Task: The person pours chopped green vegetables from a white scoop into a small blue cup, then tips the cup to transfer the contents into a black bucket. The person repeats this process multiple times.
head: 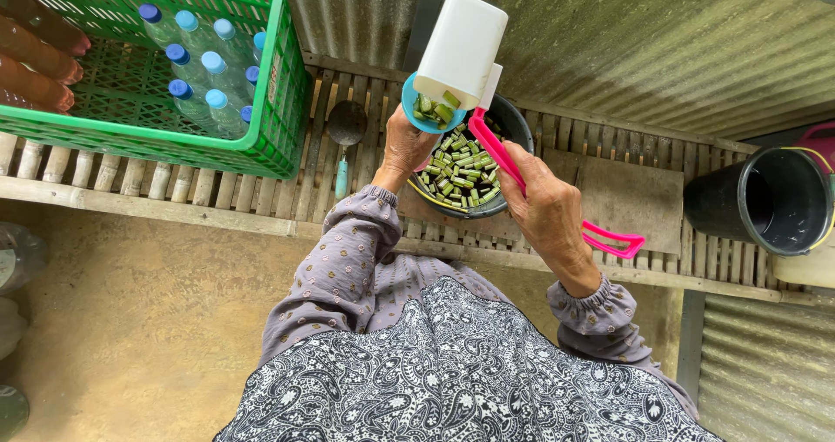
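You were in the middle of tipping cut green pieces (461, 168) into the dark bowl (513, 124) on the slatted bench (626, 259), as far as I could judge. Your left hand (404, 146) was closed on the small blue dish (416, 111) at the mouth of the white container (461, 46), which was tilted mouth-down just above the far-left rim of the bowl, a few green pieces sitting at the opening. Your right hand (548, 211) was wrapped around the pink handle (557, 203) that ran from the container back toward you and to the right (its looped end stuck out past your wrist).

The bowl already held a good heap of pieces, so most of the load seemed to be in. The next move called for keeping the mouth over the bowl while the last pieces dropped, since it sat close to the rim and strays could fall through the slats.

A ladle (345, 129) lay to the left of the bowl, a green crate (278, 120) of bottles (196, 68) further left, and a black bucket (774, 203) stood well apart at the right.
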